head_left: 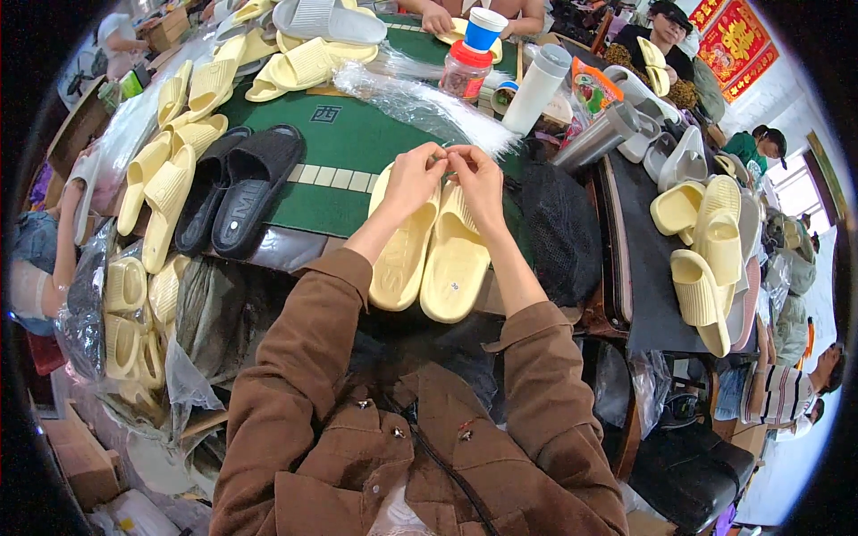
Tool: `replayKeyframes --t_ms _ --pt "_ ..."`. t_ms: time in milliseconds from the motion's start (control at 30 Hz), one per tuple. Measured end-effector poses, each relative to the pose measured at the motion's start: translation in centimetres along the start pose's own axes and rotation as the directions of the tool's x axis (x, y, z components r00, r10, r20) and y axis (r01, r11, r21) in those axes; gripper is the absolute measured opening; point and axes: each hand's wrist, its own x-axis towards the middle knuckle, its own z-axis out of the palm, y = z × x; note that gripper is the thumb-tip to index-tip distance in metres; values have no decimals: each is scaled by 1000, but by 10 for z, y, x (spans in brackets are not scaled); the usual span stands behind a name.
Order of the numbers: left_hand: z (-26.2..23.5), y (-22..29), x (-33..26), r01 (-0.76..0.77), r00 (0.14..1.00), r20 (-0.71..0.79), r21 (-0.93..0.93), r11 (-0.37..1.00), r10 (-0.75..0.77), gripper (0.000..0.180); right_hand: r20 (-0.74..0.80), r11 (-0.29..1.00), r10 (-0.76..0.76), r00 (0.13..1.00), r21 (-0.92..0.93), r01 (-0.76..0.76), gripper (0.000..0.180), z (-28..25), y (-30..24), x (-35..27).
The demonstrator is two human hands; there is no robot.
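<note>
Two pale yellow slippers, the left slipper (pixel 398 263) and the right slipper (pixel 456 268), lie side by side before me at the near edge of the green table (pixel 384 112). Over their far ends, my left hand (pixel 414 181) and my right hand (pixel 481 186) meet with fingertips pinched together. Something tiny and thin may be between them; I cannot make out what. The hands partly hide the slippers' straps. Just beyond the fingers lies a bundle of thin clear-white strands (pixel 438 103). A pair of black slippers (pixel 257 183) rests to the left.
More yellow slippers (pixel 165 188) are heaped on the left. A white bottle (pixel 536 89), a metal tumbler (pixel 599 134) and a red-lidded jar (pixel 465 71) stand at the far right. A black mesh bag (pixel 559 232) hangs right of my hand. Another person's hands (pixel 438 18) work across the table.
</note>
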Motion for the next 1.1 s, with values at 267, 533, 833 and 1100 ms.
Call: replayKeyframes --t_ms 267,533,833,1100 --pt "4 -8 -5 -27 992 -127 -71 997 17 11 9 992 35 999 119 -35 15 0 -5 -2" --pt "5 -6 -7 -20 984 -178 -123 992 -2 11 33 998 33 999 58 -35 14 0 4 0" --pt "5 -7 -8 -74 991 -114 -57 996 67 8 20 993 18 1000 112 -20 13 1 6 1" --pt "6 -9 -8 -113 986 -130 -66 991 104 9 -23 999 -51 998 -1 51 11 1 10 0"
